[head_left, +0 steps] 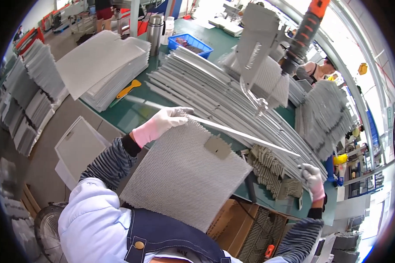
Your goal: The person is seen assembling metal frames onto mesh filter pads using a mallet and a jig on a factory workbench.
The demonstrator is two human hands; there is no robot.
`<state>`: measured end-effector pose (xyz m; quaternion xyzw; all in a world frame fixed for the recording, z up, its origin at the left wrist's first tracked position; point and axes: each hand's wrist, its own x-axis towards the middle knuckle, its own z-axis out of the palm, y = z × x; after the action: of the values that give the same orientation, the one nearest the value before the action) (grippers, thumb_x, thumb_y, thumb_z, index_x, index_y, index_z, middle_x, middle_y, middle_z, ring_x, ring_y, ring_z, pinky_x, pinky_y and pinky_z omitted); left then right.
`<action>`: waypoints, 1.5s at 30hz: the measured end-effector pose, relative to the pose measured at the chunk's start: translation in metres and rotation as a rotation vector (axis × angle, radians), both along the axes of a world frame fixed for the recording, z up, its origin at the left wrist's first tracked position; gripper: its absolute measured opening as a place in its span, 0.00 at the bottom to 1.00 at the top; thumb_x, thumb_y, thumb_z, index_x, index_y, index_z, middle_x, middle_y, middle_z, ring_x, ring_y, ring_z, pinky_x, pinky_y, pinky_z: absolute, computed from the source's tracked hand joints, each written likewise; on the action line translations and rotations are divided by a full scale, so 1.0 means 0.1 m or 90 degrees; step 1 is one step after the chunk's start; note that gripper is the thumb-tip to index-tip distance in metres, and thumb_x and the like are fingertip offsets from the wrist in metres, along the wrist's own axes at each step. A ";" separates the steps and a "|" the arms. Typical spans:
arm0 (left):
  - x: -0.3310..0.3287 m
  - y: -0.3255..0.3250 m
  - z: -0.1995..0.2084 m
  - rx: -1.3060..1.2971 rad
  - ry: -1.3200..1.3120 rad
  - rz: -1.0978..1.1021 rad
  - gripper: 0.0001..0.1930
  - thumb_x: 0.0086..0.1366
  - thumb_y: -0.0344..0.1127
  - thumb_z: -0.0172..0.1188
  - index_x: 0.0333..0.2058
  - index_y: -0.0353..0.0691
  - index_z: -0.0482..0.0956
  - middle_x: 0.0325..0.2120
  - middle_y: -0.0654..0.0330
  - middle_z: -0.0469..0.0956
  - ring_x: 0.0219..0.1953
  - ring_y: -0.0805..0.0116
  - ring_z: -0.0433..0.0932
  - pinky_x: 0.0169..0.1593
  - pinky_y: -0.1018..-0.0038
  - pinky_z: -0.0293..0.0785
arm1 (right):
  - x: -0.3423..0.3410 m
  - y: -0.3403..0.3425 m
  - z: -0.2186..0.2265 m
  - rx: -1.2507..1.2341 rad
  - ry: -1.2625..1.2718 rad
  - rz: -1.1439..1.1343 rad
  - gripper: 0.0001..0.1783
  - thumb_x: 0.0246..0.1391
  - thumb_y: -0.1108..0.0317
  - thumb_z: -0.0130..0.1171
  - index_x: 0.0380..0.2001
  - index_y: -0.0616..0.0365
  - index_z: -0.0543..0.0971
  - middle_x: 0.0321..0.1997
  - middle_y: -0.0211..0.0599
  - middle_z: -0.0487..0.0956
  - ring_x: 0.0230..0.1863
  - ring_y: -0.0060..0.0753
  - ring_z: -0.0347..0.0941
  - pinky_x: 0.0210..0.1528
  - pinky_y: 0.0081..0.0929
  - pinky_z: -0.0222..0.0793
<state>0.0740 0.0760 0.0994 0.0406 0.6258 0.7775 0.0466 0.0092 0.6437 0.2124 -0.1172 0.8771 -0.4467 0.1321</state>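
A grey honeycomb mesh panel (180,171) leans toward me, tilted against the green table's front edge. My left hand (160,125), in a white and pink glove, is closed on its upper left corner. A long thin metal strip (245,135) runs past these fingers and along the panel's top edge; whether the hand also grips it, I cannot tell. A beige notched plate (218,147) sits at the panel's upper right. At the right, my gloved right hand (313,179) has curled fingers near the ends of the stacked metal strips (232,101); what it holds is unclear.
Beige clips (267,168) lie piled right of the panel, above a cardboard box (232,225). Mesh panels (103,65) are stacked at left, near a yellow scraper (128,88). An orange-black tool (300,39) hangs overhead. Behind stand a blue basket (204,51) and thermos (155,35).
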 end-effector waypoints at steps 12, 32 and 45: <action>0.39 0.29 0.66 -0.170 0.166 0.026 0.19 0.64 0.27 0.55 0.54 0.36 0.75 0.27 0.72 0.73 0.26 0.89 0.64 0.32 0.87 0.64 | 0.08 -0.66 0.75 -0.140 0.052 0.099 0.26 0.55 0.51 0.63 0.44 0.66 0.76 0.25 0.26 0.75 0.21 0.12 0.67 0.22 0.09 0.59; 1.04 -0.11 0.76 0.077 0.153 0.171 0.17 0.63 0.34 0.62 0.48 0.32 0.77 0.36 0.65 0.79 0.37 0.80 0.74 0.42 0.80 0.71 | 0.52 -3.94 0.73 0.104 0.147 0.588 0.13 0.56 0.71 0.56 0.43 0.67 0.77 0.27 0.38 0.75 0.30 0.25 0.71 0.36 0.25 0.68; 1.12 -0.26 0.82 0.087 0.172 0.090 0.16 0.63 0.34 0.61 0.47 0.32 0.77 0.48 0.60 0.75 0.45 0.77 0.73 0.49 0.78 0.70 | 0.64 -3.57 0.87 0.234 -0.011 0.523 0.13 0.52 0.69 0.58 0.38 0.66 0.76 0.24 0.40 0.74 0.26 0.26 0.71 0.33 0.28 0.68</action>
<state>0.1859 0.0496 0.1818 0.1042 0.5734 0.8070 -0.0957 0.0735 0.2866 0.2991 -0.4267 0.8214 -0.1950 0.3244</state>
